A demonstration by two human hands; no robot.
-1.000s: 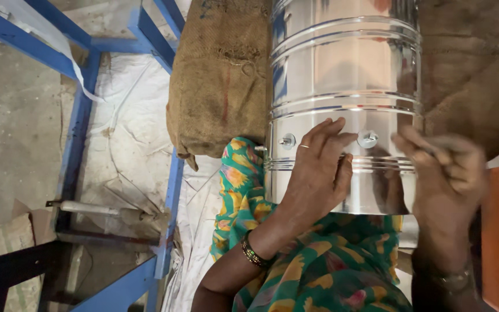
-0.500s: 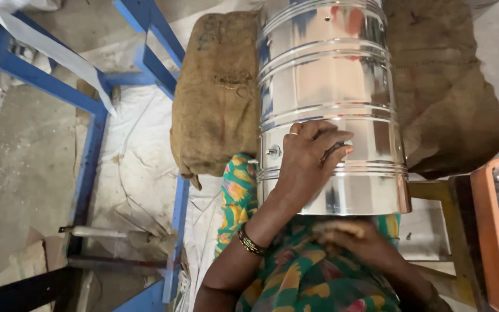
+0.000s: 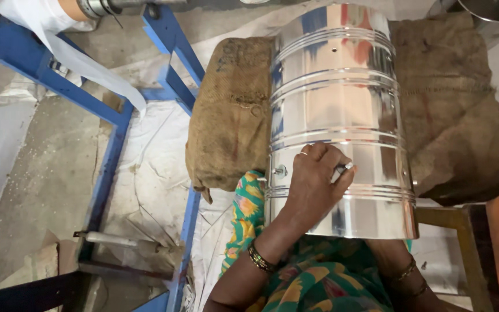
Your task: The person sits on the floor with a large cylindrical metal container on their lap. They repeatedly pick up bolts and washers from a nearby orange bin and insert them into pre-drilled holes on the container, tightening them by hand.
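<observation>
Item: steel drum [image 3: 342, 115], on its side across burlap sacking [image 3: 232, 115]. Your left hand [image 3: 316, 179] pinches a small fitting against it; your right hand's grip is hidden.

A metalware workshop: blue steel frame [image 3: 108, 124], burlap sacking [image 3: 232, 115], polished steel drum [image 3: 336, 104], dusty concrete floor [image 3: 36, 167].

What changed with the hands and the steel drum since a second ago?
The right hand left the drum's side and dropped below its near rim, out of sight; only the wrist shows. The left hand stayed pressed on the steel drum, which still lies on the burlap sack.
</observation>
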